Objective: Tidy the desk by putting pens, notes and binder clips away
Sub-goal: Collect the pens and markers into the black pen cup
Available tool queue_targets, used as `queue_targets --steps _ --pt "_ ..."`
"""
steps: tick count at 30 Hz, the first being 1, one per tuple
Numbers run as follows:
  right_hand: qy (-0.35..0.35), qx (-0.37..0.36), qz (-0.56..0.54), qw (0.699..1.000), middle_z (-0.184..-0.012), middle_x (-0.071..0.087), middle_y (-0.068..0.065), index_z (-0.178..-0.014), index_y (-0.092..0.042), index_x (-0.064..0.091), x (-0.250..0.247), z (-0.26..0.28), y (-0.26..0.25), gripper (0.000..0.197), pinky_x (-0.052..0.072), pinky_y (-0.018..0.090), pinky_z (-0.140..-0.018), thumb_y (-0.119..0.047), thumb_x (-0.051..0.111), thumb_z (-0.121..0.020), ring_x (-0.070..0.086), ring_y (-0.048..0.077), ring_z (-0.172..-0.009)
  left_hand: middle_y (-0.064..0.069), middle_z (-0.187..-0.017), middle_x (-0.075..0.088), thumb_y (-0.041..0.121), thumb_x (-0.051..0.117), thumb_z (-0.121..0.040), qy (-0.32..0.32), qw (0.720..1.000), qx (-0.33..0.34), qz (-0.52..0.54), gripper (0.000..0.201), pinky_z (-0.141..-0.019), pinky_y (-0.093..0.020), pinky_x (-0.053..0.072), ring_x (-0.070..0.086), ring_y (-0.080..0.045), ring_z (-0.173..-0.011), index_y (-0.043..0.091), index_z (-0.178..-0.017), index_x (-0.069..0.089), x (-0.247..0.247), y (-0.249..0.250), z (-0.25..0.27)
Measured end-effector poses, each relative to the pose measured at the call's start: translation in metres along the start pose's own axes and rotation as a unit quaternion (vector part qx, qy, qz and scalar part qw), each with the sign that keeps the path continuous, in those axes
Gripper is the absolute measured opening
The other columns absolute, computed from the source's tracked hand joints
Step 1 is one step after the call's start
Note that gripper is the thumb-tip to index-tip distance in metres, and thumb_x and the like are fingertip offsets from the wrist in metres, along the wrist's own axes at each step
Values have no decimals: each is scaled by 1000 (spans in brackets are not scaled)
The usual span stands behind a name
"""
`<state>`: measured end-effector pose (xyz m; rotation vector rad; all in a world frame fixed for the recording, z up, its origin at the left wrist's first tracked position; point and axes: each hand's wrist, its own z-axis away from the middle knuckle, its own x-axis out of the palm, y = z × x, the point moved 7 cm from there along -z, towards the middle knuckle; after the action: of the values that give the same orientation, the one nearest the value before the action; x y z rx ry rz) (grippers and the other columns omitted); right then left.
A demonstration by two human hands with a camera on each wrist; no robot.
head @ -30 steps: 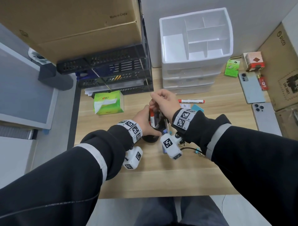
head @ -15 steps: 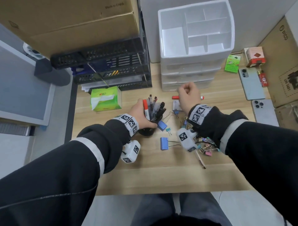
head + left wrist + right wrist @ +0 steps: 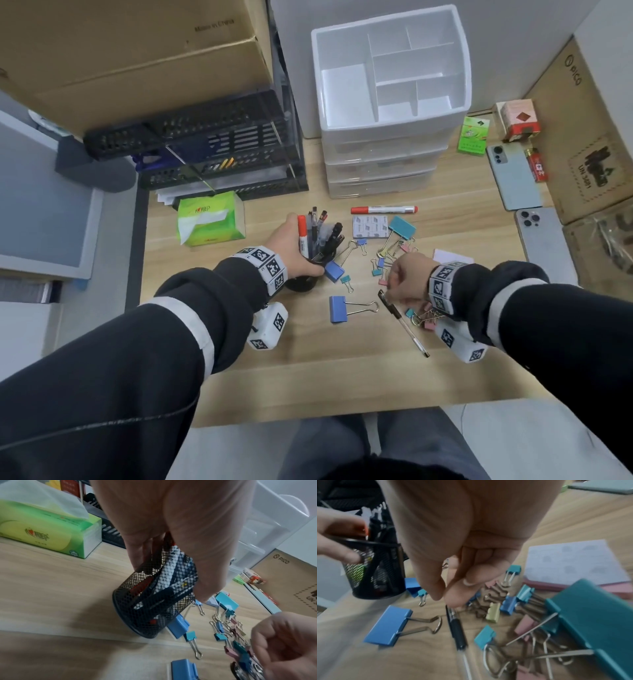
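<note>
My left hand [image 3: 291, 246] grips a black mesh pen cup [image 3: 303, 284] that holds several pens and a red marker; the cup [image 3: 154, 601] leans a little. My right hand [image 3: 406, 277] is curled, and its thumb and forefinger pinch the top end of a black pen [image 3: 400, 318] lying on the desk, as the right wrist view shows [image 3: 457, 628]. Binder clips lie scattered around it: a large blue clip [image 3: 338, 309], a large teal clip [image 3: 402, 228] and several small ones. A printed note pad [image 3: 371, 226] and a red marker [image 3: 383, 209] lie further back.
A white drawer organiser [image 3: 387, 85] with open top compartments stands at the back. A green tissue pack [image 3: 209, 219] and black file trays [image 3: 219, 150] sit at the back left. Two phones [image 3: 513, 178] [image 3: 544, 236] and cardboard boxes line the right side.
My right hand left the pen cup, passed by the red marker at the back, then came toward me onto the black pen. The left hand has kept its hold on the cup.
</note>
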<state>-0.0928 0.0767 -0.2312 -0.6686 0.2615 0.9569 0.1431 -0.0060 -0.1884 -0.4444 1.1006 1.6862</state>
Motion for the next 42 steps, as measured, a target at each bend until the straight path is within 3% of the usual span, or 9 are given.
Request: queue_targets --steps 4,9,13,17,22,26,30,36,42 --pt "2 -17 129 992 -64 73 2 -70 -12 73 14 -10 -9 24 62 33 -71 -36 79 -73 73 16 -67 2 -103 65 30 94 -61 1 1000 16 25 85 -81 -33 55 65 -17 -93 21 -125 39 3 5 4" --pt "30 -5 203 979 -69 64 -1 -69 -17 68 20 -15 -7 23 60 29 -66 -38 72 -77 68 17 -67 3 -98 66 29 94 -60 4 999 34 24 82 -80 -37 58 66 -16 -88 23 -121 40 6 7 7" --pt "34 7 204 978 -73 63 0 -71 -18 66 22 -17 -5 17 58 27 -63 -34 72 -73 65 17 -65 2 -99 64 27 94 -62 10 999 37 25 80 -75 -32 54 64 -16 -88 22 -121 40 8 7 11" --pt "9 -1 124 992 -74 71 4 -73 -15 68 20 -17 -7 17 59 32 -67 -31 74 -71 65 18 -67 3 -99 64 30 95 -60 1 999 27 23 84 -74 -32 55 65 -15 -87 23 -122 38 11 5 14" --pt "79 -68 -40 994 -72 61 1 -77 -14 55 -29 -4 -38 16 55 29 -60 -20 69 -82 60 17 -63 3 -97 64 31 94 -59 1 1000 16 11 87 -72 -32 55 65 -16 -85 22 -124 37 12 2 20" --pt "135 -121 -245 953 -69 66 8 -89 -7 55 -82 8 -68 11 50 23 -41 -5 66 -89 63 18 -49 3 -97 63 27 95 -60 -1 1000 19 16 86 -69 -28 51 64 -15 -84 22 -123 37 14 4 22" --pt "147 -175 -379 897 -79 68 17 -98 -3 58 -103 15 -100 11 59 26 -55 0 66 -90 67 22 -58 3 -99 63 28 96 -59 2 1000 22 18 88 -73 -31 51 63 -16 -86 23 -124 37 14 7 23" --pt "211 -229 -292 904 -72 61 11 -100 -13 65 -77 8 -123 14 63 44 -69 -15 71 -87 74 24 -63 5 -99 62 29 97 -57 10 999 23 37 88 -78 -33 53 64 -15 -88 24 -121 36 10 4 24" --pt "245 -213 -320 890 -74 65 13 -98 -15 63 -84 5 -113 13 63 43 -71 -17 72 -88 74 20 -63 2 -98 64 34 96 -56 2 1000 9 27 88 -78 -37 57 65 -17 -85 24 -121 37 10 -3 27"
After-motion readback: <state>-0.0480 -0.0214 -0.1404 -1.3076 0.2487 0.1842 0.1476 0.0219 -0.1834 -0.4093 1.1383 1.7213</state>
